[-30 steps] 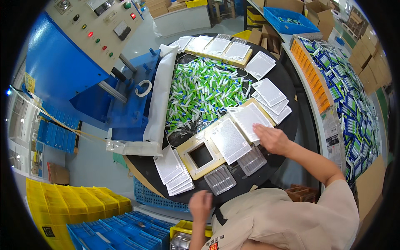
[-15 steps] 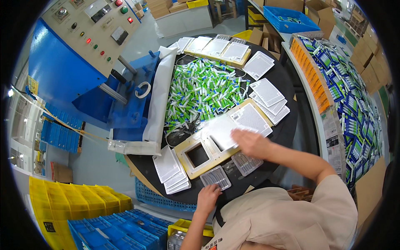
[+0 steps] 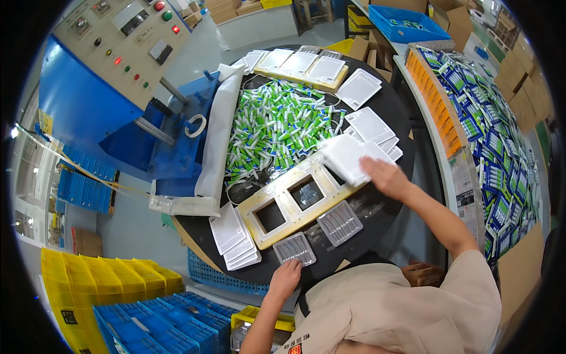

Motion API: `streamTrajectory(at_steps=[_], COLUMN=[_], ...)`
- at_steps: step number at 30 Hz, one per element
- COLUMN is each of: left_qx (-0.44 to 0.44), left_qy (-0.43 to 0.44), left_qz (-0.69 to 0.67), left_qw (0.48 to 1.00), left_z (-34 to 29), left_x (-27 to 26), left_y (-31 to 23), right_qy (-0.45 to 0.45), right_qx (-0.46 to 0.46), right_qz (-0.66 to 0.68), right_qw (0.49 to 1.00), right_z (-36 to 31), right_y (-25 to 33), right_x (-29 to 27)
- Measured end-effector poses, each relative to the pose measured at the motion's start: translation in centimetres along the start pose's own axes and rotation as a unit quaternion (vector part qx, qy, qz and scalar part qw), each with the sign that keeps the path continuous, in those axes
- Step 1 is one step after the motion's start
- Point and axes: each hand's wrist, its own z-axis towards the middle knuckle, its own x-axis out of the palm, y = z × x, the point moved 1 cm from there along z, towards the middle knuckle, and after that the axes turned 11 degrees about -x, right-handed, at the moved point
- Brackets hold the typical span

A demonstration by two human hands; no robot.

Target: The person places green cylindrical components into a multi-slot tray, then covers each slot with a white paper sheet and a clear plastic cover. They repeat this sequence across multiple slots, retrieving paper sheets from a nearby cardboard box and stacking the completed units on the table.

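My right hand (image 3: 386, 177) is closed on the edge of white cards (image 3: 348, 158), somewhat blurred, over the right end of a pale yellow frame-shaped fixture (image 3: 257, 237). Two square openings of the fixture are uncovered; a third shows partly under the cards. My left hand (image 3: 285, 278) pinches the near edge of a clear plastic blister tray (image 3: 295, 249) in front of the fixture. Another clear blister tray (image 3: 340, 223) lies to its right, with several slim compartments. Stacks of white cards flank the fixture, one on the left (image 3: 233, 236) and one on the right (image 3: 370, 125).
Beyond the fixture, green and white tubes (image 3: 283, 127) are heaped on the round black table (image 3: 377, 227). A second fixture with white cards (image 3: 298, 63) sits at the far side. A blue press (image 3: 183, 147) stands left; blue packaged goods (image 3: 495, 159) pile up on the right.
My right hand has moved right with the white cards, uncovering the middle opening. The card at the fixture's right end has been lifted. My left hand stays at its tray.
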Motion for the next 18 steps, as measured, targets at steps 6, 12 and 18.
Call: streamTrajectory(at_steps=[6, 12, 18], left_qx=[-0.023, -0.032, -0.038], left_qy=[-0.07, -0.07, -0.07], left_qz=[-0.008, -0.041, -0.074], left_qw=[0.997, 0.996, 0.994], left_z=[0.4, 0.4, -0.4], left_x=[0.1, -0.3, 0.0], left_y=[-0.4, -0.4, 0.1], right_qy=[-0.394, -0.641, 0.036], right_qx=[0.554, 0.518, 0.094], right_qz=[0.3, 0.359, 0.292], right_qw=[0.669, 0.438, 0.951], right_z=[-14.1, -20.3, -3.0], right_y=[-7.9, -6.3, 11.1], right_x=[-10.9, -15.7, -1.4])
